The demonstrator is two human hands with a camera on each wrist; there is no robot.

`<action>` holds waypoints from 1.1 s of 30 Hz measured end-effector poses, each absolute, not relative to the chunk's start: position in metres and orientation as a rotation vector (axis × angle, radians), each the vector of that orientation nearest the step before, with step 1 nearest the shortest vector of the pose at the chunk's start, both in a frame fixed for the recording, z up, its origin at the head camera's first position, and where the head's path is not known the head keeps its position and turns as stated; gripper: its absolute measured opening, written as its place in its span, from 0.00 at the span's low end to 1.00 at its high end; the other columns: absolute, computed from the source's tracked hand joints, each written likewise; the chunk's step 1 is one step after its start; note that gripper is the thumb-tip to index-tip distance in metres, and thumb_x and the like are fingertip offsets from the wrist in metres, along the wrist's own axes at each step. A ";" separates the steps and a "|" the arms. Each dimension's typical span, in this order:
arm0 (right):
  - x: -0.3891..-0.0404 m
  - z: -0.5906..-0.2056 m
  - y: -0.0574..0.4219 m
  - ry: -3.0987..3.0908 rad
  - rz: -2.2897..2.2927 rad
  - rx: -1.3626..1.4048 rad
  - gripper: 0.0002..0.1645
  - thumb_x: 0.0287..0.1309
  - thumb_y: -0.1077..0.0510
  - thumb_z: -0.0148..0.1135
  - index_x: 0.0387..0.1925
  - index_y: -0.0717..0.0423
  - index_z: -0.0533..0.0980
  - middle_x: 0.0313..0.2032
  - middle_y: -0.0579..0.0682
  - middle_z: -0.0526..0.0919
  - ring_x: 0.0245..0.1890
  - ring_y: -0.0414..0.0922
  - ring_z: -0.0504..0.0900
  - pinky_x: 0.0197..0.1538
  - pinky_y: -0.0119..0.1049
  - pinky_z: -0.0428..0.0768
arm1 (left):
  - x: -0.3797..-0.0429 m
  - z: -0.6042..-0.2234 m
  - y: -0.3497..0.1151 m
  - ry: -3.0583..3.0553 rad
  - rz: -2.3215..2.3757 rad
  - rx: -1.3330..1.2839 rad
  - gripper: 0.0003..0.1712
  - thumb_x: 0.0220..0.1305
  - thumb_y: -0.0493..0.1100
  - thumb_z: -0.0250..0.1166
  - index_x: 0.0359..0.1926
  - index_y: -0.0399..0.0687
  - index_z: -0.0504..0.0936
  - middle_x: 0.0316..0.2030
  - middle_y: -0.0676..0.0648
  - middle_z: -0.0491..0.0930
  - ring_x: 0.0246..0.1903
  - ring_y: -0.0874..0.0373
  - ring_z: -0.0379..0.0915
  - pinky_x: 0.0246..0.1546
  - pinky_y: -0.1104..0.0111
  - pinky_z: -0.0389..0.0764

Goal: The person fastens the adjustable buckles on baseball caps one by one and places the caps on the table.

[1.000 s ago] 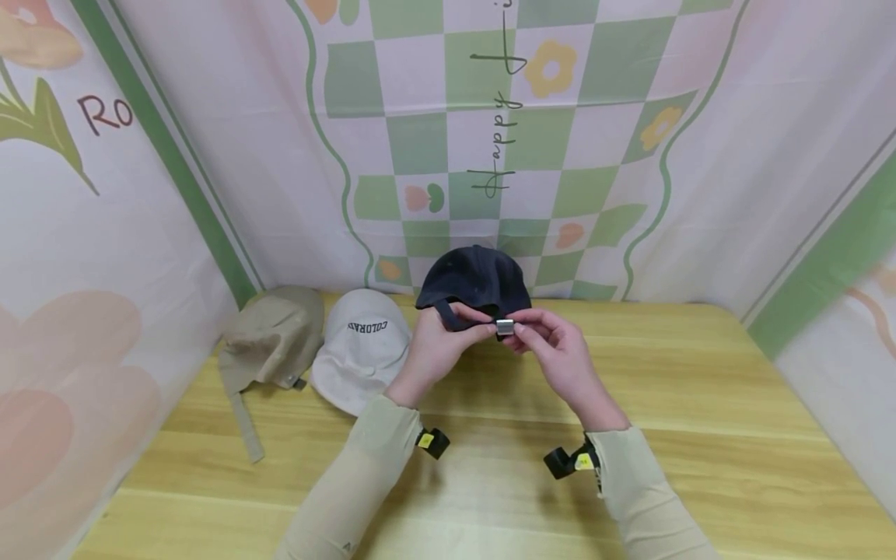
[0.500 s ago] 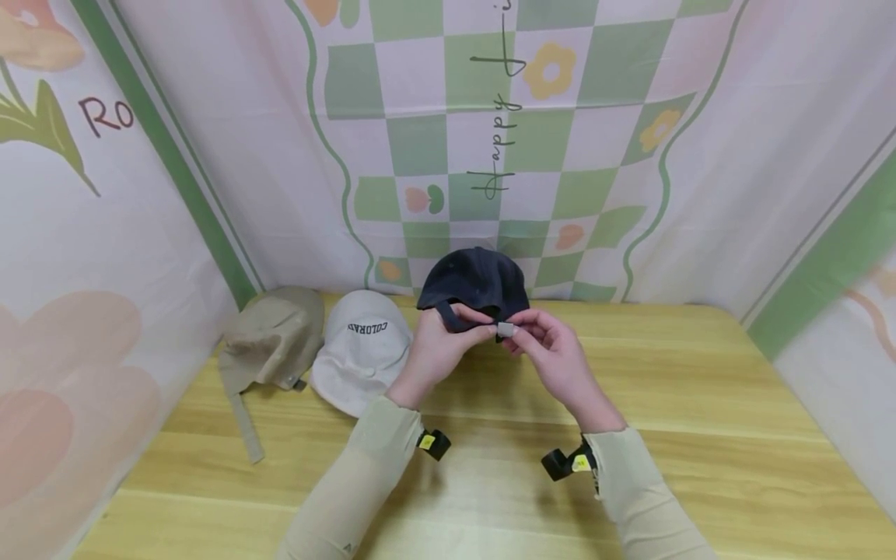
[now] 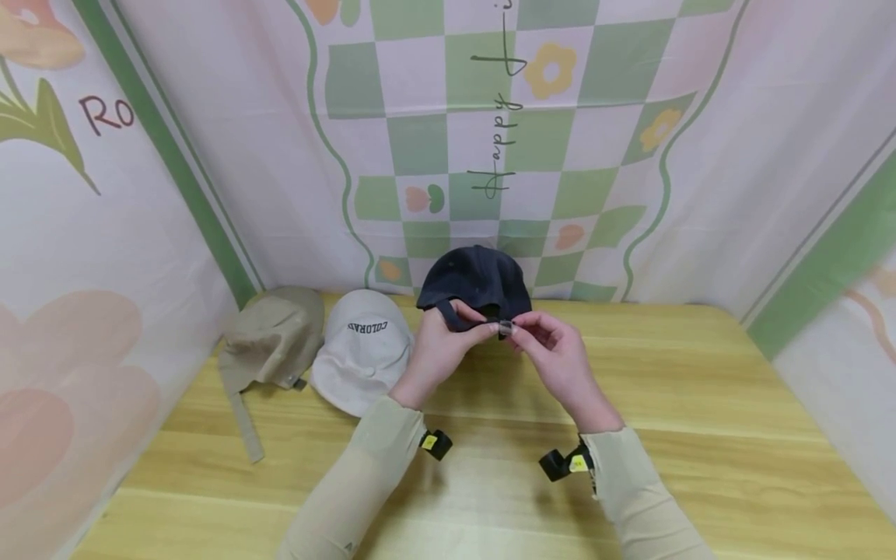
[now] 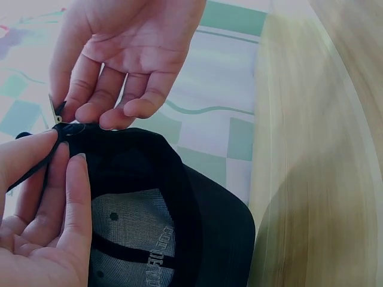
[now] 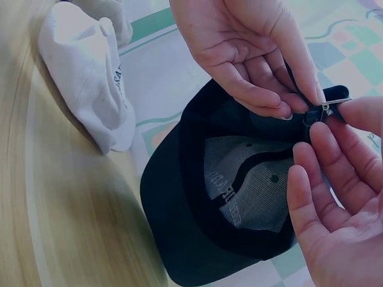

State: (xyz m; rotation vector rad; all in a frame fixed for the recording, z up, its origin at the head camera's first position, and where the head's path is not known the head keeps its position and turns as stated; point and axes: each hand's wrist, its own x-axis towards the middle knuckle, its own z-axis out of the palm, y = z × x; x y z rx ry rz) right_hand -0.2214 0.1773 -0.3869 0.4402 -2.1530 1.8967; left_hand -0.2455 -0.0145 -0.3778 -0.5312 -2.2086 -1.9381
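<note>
Black cap [image 3: 472,276] at the table's back [image 3: 665,342] — left fingers [image 4: 78,209] pinched its strap [image 3: 448,314], right fingers [image 5: 362,113] its buckle [image 3: 505,327]! Buckle work seemed in hand — the next move likely called for a steady strap.

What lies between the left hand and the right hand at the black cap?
In the head view, the metal buckle on the strap of the black cap lies between the left hand and the right hand.

Fingers [image 3: 477,335] partly hid the strap [image 3: 448,315]; its buckle [image 3: 505,328] looked too small to read. The left wrist view's lower edge cropped the black cap [image 4: 173,206].
</note>
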 end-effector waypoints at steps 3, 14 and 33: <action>-0.222 -0.387 0.177 -2.156 1.880 0.436 0.09 0.71 0.66 0.61 0.43 0.72 0.79 0.37 0.57 0.84 0.35 0.42 0.83 0.39 0.31 0.82 | -0.246 -0.379 -0.014 -2.207 -1.933 -0.526 0.09 0.60 0.41 0.77 0.35 0.44 0.85 0.31 0.47 0.81 0.27 0.56 0.72 0.26 0.68 0.72; -0.222 -0.385 0.178 -2.095 1.818 0.364 0.07 0.67 0.68 0.62 0.39 0.74 0.78 0.34 0.58 0.83 0.33 0.49 0.81 0.38 0.31 0.82 | -0.246 -0.378 -0.012 -2.156 -2.038 -0.569 0.12 0.67 0.45 0.71 0.38 0.38 0.87 0.32 0.38 0.86 0.34 0.48 0.83 0.41 0.57 0.86; -0.222 -0.385 0.183 -2.081 1.837 0.322 0.06 0.69 0.69 0.59 0.38 0.73 0.77 0.32 0.58 0.84 0.30 0.41 0.79 0.34 0.29 0.79 | -0.249 -0.369 -0.021 -1.865 -2.316 -0.492 0.13 0.77 0.34 0.56 0.48 0.24 0.80 0.37 0.39 0.83 0.30 0.56 0.83 0.39 0.64 0.86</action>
